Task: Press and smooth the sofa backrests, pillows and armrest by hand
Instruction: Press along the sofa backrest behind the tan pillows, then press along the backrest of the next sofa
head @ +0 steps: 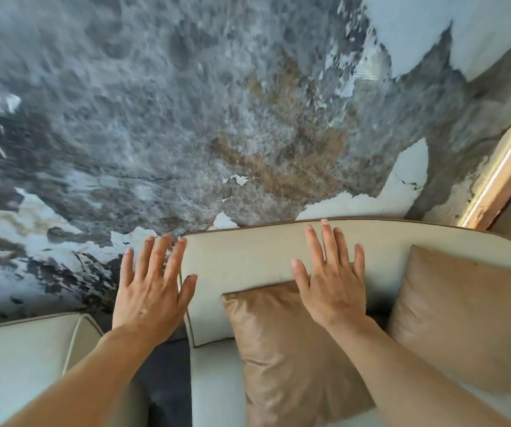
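A cream sofa backrest (248,257) with brown piping stands against the wall. My right hand (331,278) lies flat on it with fingers spread, its palm over the top edge of a tan satin pillow (285,349). My left hand (152,288) is open with fingers apart at the backrest's left edge, half over the gap beside it. A second tan pillow (463,312) leans on the backrest at the right. Both hands hold nothing.
Another cream sofa section (26,355) sits at lower left, with a dark gap (168,365) between the two sections. The wall (186,103) behind bears a grey and brown mottled pattern. A lit wooden strip (500,171) runs along the right side.
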The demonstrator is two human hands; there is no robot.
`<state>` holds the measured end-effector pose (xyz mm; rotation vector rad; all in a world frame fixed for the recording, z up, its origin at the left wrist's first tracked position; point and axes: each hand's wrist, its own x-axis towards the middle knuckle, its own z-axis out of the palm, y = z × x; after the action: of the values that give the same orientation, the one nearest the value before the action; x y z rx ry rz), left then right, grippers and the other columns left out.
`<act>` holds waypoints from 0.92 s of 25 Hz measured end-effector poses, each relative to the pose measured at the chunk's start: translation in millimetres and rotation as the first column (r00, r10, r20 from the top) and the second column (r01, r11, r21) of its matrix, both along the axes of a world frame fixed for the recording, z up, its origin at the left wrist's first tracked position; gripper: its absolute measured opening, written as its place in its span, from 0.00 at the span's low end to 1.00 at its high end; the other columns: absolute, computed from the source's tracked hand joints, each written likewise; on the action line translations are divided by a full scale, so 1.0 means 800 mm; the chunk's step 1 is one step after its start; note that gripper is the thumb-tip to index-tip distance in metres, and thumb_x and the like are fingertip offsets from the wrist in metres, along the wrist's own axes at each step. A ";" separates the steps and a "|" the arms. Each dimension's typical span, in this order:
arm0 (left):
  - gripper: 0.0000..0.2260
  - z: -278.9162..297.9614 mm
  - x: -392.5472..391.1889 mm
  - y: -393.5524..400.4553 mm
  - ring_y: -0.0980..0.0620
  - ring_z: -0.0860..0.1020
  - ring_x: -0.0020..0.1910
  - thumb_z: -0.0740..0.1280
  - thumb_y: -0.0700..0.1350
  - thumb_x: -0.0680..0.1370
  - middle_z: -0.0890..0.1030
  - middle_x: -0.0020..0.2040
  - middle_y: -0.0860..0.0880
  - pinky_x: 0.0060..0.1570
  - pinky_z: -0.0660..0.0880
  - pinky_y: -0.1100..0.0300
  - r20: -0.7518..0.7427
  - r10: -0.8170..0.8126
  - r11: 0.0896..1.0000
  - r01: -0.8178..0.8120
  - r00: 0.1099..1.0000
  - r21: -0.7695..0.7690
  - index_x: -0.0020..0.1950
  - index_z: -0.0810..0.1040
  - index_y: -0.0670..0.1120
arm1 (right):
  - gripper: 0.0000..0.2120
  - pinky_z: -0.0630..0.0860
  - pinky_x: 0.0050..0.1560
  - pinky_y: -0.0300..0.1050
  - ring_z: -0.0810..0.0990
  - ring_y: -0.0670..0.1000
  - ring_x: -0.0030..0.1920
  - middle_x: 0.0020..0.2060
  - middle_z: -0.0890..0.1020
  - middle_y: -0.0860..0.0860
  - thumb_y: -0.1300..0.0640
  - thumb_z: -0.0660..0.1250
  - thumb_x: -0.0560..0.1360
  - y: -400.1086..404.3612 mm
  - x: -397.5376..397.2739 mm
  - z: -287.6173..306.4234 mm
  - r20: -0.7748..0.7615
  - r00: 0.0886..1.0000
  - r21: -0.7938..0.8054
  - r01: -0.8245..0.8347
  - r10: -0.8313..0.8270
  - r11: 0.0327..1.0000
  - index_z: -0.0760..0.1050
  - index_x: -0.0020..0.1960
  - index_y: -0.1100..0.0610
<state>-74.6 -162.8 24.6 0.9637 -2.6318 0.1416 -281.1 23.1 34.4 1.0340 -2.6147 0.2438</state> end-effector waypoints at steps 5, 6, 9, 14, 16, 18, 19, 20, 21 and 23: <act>0.29 0.121 0.106 0.014 0.40 0.58 0.75 0.49 0.59 0.77 0.65 0.74 0.41 0.73 0.50 0.39 -0.033 0.048 0.997 -0.049 0.998 -0.055 0.75 0.61 0.47 | 0.30 0.46 0.72 0.62 0.53 0.55 0.76 0.78 0.54 0.52 0.39 0.46 0.78 0.015 0.093 0.112 -0.035 0.999 -0.081 -0.039 0.036 0.996 0.50 0.77 0.50; 0.29 0.142 0.128 0.021 0.40 0.57 0.75 0.48 0.59 0.77 0.64 0.75 0.41 0.73 0.50 0.39 -0.041 0.069 0.996 -0.071 0.997 -0.051 0.75 0.60 0.47 | 0.31 0.46 0.72 0.62 0.53 0.55 0.76 0.77 0.55 0.52 0.39 0.45 0.78 0.020 0.111 0.132 -0.041 0.998 -0.097 -0.049 0.045 0.994 0.50 0.77 0.50; 0.29 0.187 0.188 0.048 0.42 0.55 0.76 0.48 0.60 0.77 0.61 0.76 0.43 0.74 0.47 0.41 -0.067 0.125 0.991 -0.128 0.990 -0.043 0.76 0.58 0.49 | 0.30 0.50 0.71 0.64 0.57 0.56 0.75 0.76 0.59 0.53 0.38 0.44 0.78 0.044 0.162 0.180 -0.046 0.998 -0.154 -0.059 0.052 0.986 0.52 0.76 0.50; 0.29 0.228 0.307 0.133 0.43 0.52 0.76 0.48 0.61 0.77 0.60 0.76 0.44 0.74 0.41 0.44 -0.130 0.191 0.979 -0.198 0.973 -0.040 0.76 0.56 0.51 | 0.30 0.40 0.71 0.59 0.55 0.55 0.75 0.77 0.55 0.52 0.36 0.41 0.78 0.128 0.255 0.245 -0.131 0.987 -0.165 -0.115 0.094 0.980 0.48 0.76 0.48; 0.28 0.234 0.339 0.167 0.43 0.53 0.76 0.50 0.60 0.77 0.60 0.76 0.44 0.74 0.44 0.42 -0.151 0.202 0.977 -0.210 0.968 -0.035 0.75 0.56 0.51 | 0.30 0.38 0.71 0.58 0.56 0.56 0.75 0.77 0.55 0.52 0.37 0.42 0.78 0.154 0.283 0.262 -0.144 0.984 -0.186 -0.127 0.101 0.974 0.49 0.76 0.48; 0.28 0.243 0.375 0.203 0.43 0.54 0.75 0.50 0.60 0.77 0.62 0.75 0.44 0.73 0.45 0.42 -0.166 0.214 0.972 -0.227 0.963 -0.067 0.75 0.57 0.50 | 0.30 0.38 0.71 0.58 0.56 0.56 0.75 0.77 0.55 0.52 0.37 0.41 0.78 0.185 0.321 0.269 -0.169 0.980 -0.207 -0.140 0.106 0.968 0.48 0.76 0.48; 0.28 0.249 0.393 0.220 0.43 0.54 0.75 0.49 0.60 0.77 0.62 0.75 0.44 0.73 0.45 0.42 -0.167 0.214 0.970 -0.230 0.962 -0.083 0.75 0.58 0.50 | 0.30 0.38 0.71 0.58 0.55 0.56 0.75 0.77 0.55 0.53 0.37 0.41 0.78 0.200 0.340 0.271 -0.170 0.979 -0.220 -0.147 0.111 0.964 0.48 0.76 0.49; 0.28 0.255 0.412 0.237 0.43 0.54 0.75 0.49 0.60 0.77 0.62 0.75 0.44 0.73 0.44 0.42 -0.170 0.214 0.968 -0.232 0.962 -0.095 0.75 0.58 0.50 | 0.30 0.39 0.71 0.59 0.55 0.56 0.75 0.77 0.55 0.53 0.37 0.41 0.78 0.215 0.359 0.272 -0.162 0.980 -0.232 -0.155 0.118 0.960 0.49 0.76 0.49; 0.29 0.261 0.430 0.251 0.43 0.54 0.75 0.48 0.60 0.77 0.62 0.75 0.44 0.73 0.44 0.42 -0.170 0.215 0.966 -0.235 0.962 -0.104 0.75 0.58 0.50 | 0.30 0.40 0.71 0.60 0.55 0.56 0.75 0.77 0.55 0.53 0.37 0.43 0.78 0.228 0.379 0.273 -0.151 0.980 -0.241 -0.165 0.131 0.956 0.50 0.76 0.49; 0.29 0.274 0.464 0.277 0.43 0.54 0.75 0.48 0.60 0.76 0.62 0.75 0.44 0.74 0.44 0.42 -0.154 0.220 0.961 -0.240 0.963 -0.133 0.75 0.58 0.50 | 0.30 0.43 0.71 0.63 0.54 0.57 0.75 0.77 0.55 0.53 0.38 0.45 0.77 0.252 0.414 0.276 -0.116 0.980 -0.256 -0.186 0.160 0.949 0.52 0.76 0.50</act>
<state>296.4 58.5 244.1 1.1801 -2.3404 0.3136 50.4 224.8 255.2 1.1479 -2.3286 0.5566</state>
